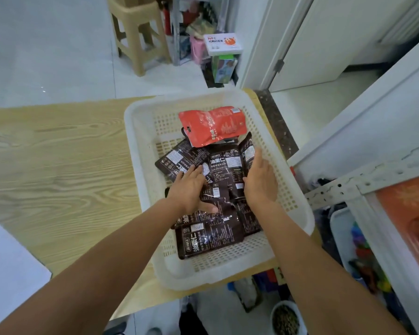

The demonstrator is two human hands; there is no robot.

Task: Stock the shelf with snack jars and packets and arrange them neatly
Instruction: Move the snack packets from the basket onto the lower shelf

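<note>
Head: left hand (189,187), right hand (260,180) flank packet (228,170), clear of basket (140,112) walls.

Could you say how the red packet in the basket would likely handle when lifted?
The red packet looks puffed and creased, so probably floppy and light. Its glossy film may be slippery. Lying flat, it seems unlikely to roll.

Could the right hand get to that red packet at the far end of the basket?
Probably yes: the red packet lies uncovered on top, just beyond the right hand, with nothing between them.
</note>
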